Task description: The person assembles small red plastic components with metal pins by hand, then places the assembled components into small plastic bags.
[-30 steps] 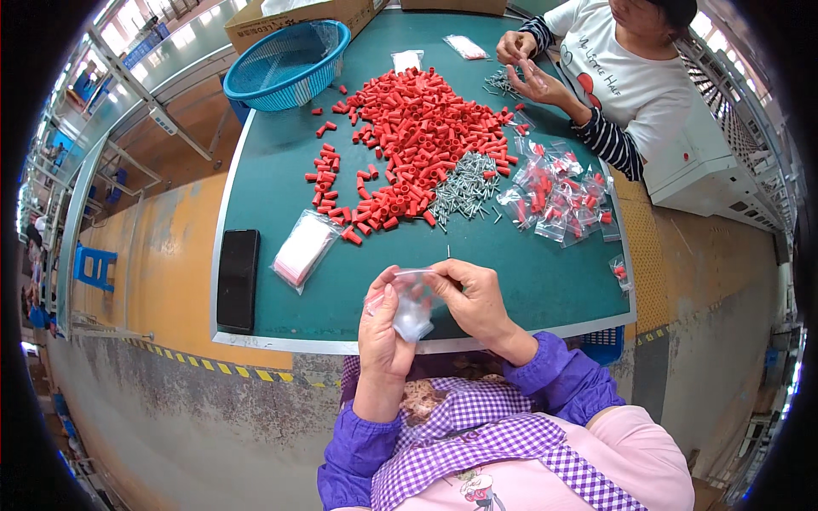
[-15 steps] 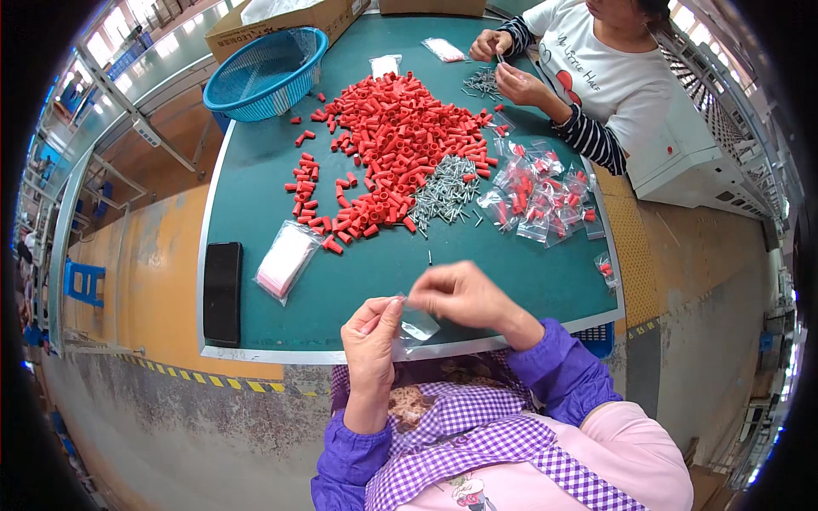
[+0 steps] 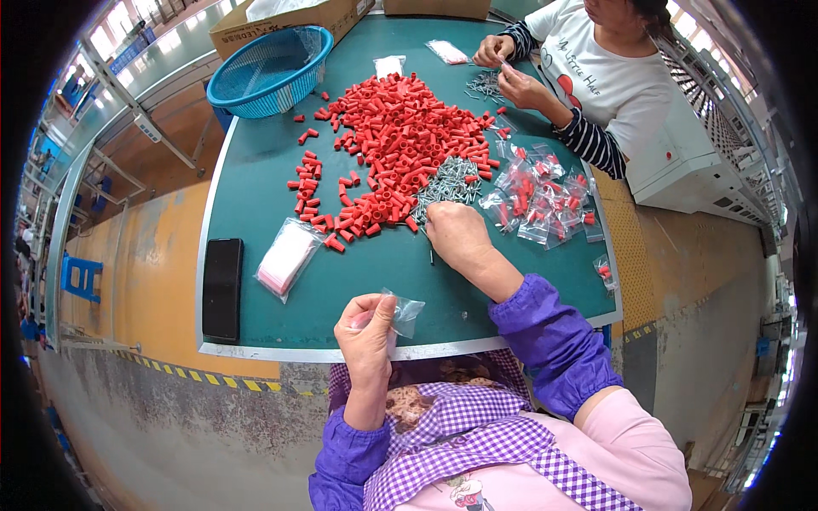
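My left hand [image 3: 365,328] is closed on a small clear plastic bag [image 3: 404,317], held over the table's near edge. Something reddish shows between its fingers, too covered to make out. My right hand [image 3: 464,237] reaches forward to the near side of a pile of grey screws [image 3: 450,183]. Its fingertips are hidden behind the back of the hand, so whether they grip a screw does not show. Against the screws lies a large heap of red plastic sleeves [image 3: 392,136]. One loose screw [image 3: 432,255] lies just below my right hand.
Filled clear bags [image 3: 541,192] lie to the right of the screws. A stack of bags [image 3: 290,257] and a black phone [image 3: 222,289] lie at left. A blue basket [image 3: 271,72] and cardboard box [image 3: 290,30] stand behind. Across the table, a co-worker's hands [image 3: 509,72] hold something small.
My right hand has left the bag and moved forward to the screw pile. The left hand keeps hold of the bag, nearly in place.
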A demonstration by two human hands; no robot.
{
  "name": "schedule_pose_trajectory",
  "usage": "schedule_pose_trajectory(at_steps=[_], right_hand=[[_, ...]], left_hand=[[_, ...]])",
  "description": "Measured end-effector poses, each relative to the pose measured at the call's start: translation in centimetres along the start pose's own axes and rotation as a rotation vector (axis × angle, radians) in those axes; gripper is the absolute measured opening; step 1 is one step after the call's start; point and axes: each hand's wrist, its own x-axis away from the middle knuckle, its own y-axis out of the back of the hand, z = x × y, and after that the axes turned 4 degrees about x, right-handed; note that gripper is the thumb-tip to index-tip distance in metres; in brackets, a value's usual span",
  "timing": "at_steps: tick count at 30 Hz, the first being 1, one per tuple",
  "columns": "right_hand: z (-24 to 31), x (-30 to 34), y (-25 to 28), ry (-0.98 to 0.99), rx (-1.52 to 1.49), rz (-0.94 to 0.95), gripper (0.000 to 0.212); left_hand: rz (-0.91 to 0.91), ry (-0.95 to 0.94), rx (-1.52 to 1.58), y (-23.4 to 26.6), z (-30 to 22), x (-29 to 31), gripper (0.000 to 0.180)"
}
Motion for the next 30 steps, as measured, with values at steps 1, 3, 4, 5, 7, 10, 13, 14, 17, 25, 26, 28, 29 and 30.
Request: schedule_pose_trajectory(at_steps=[1, 3, 4, 5, 7, 10, 13, 14, 17, 25, 26, 28, 29, 30], right_hand=[[0.1, -0.2, 0.0, 0.019, 0.041, 0.048, 0.012], [0.0, -0.5, 0.1, 0.03, 0.044, 0.044, 0.012], [-0.1, -0.5, 0.2, 0.041, 0.045, 0.042, 0.012], [-0.3, -0.4, 0.3, 0.046, 0.044, 0.042, 0.012], [-1.2, -0.2, 0.6, -0.029, -0.368, -0.017, 0.012], [-2.2, 0.3, 1.0, -0.229, -0.693, 0.119, 0.014], [-2.2, 0.6, 1.4, -0.307, -0.891, 0.192, 0.013], [-2.2, 0.7, 1.6, -0.323, -0.952, 0.219, 0.012], [-2.4, 1.1, 1.4, -0.345, -1.063, 0.234, 0.012], [-1.4, 2.2, 2.3, -0.267, -1.222, 0.24, 0.014], [-1.4, 2.2, 2.4, -0.27, -1.248, 0.25, 0.014], [-1.2, 2.3, 2.7, -0.273, -1.274, 0.261, 0.014], [-1.2, 2.3, 2.8, -0.306, -1.336, 0.29, 0.014], [-1.1, 2.3, 2.8, -0.338, -1.398, 0.32, 0.015]], left_hand=[[-0.016, 0.045, 0.008, -0.1, -0.3, 0.1, 0.013], [-0.007, 0.101, 0.032, -0.5, -0.8, 0.4, 0.015], [0.001, 0.157, 0.055, -0.6, -0.9, 0.4, 0.016], [-0.002, 0.154, 0.057, -0.5, -0.9, 0.5, 0.016], [-0.013, 0.179, 0.056, -0.3, -0.8, 0.8, 0.015], [0.01, 0.091, -0.047, 0.0, -0.9, 1.1, 0.012], [0.033, -0.112, -0.194, 0.1, -0.5, 0.9, 0.008], [0.033, -0.112, -0.194, -0.1, -0.6, 1.0, 0.008], [0.011, -0.2, -0.277, -0.9, -0.9, 1.0, 0.013], [0.024, -0.522, -0.678, -0.9, -0.4, -0.3, 0.024], [0.024, -0.522, -0.677, -0.9, -0.4, -0.4, 0.024], [0.019, -0.498, -0.691, -0.8, -0.3, -0.5, 0.025], [0.018, -0.498, -0.691, -0.7, -0.2, -0.6, 0.025], [0.014, -0.489, -0.688, -0.6, -0.1, -0.7, 0.024]])
